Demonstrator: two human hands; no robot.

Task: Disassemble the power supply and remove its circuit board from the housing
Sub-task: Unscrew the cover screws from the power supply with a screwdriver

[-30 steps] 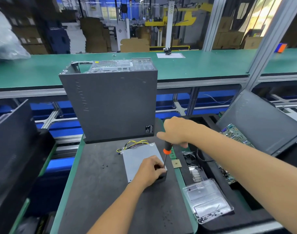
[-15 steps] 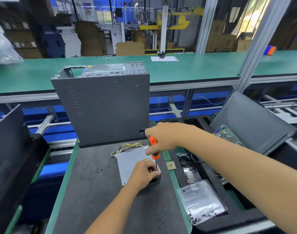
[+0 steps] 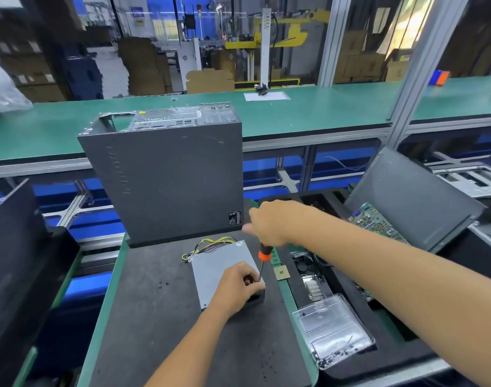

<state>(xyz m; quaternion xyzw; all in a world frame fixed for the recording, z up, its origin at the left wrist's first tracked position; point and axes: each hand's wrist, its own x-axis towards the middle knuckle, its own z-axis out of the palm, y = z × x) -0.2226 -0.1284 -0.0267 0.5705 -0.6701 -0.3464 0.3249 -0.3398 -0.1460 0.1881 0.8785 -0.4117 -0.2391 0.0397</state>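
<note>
**Screwdriver set against the power supply's near corner**

While the left hand (image 3: 240,283) curls over the near right corner of the flat grey metal power supply box (image 3: 219,270), gripping its edge, the right hand (image 3: 275,223) is clenched round the handle of an orange-and-black screwdriver (image 3: 262,261), whose thin shaft slants down to that same corner just beside the left fingers. The power supply lies flat on the dark grey mat of the worktop (image 3: 160,325). A bundle of yellow and black wires (image 3: 208,244) trails from its far edge. Behind the power supply stands a tall dark grey computer case (image 3: 169,177), upright. To the power supply's left three small black screws (image 3: 162,284) lie loose on the mat. To its right sit a small square gold-coloured chip (image 3: 281,272), a clear plastic tray (image 3: 333,329) holding screws, and farther off a green circuit board (image 3: 375,222).
</note>
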